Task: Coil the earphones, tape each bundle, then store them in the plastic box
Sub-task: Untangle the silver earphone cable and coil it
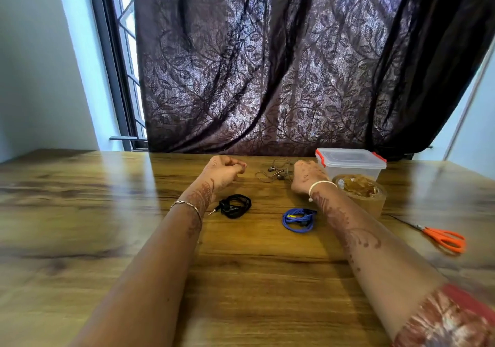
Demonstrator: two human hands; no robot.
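Three sets of earphones lie on the wooden desk (pixel 267 279). The black earphones (pixel 235 206) are wound into a bundle towards the middle of the desk, with the plug sticking out on the left, just beside the left wrist. The blue earphones (pixel 298 220) are also wound into a bundle, with a small yellow spot on top, and lie to the right of the black ones, close against the right forearm. The grey earphones (pixel 276 171) lie loose and uncoiled nearer the far edge, between the two hands, with their buds in the middle of the slack cord. The left hand (pixel 223 171) is raised a little over the desk with its fingers (pixel 237 165) clenched towards the palm, and nothing shows in their grasp. The right hand (pixel 306 176) sits at the right end of the grey cord with its back to the camera; its fingers are hidden, so I cannot tell whether they grasp the cord. The plastic box (pixel 351 163) stands at the far edge towards the right corner, its clear lid on, with red clips at the sides. A roll of brown tape (pixel 361 194) lies flat just in front of the box. Orange-handled scissors (pixel 444 239) lie near the right edge, blades pointing towards the tape.
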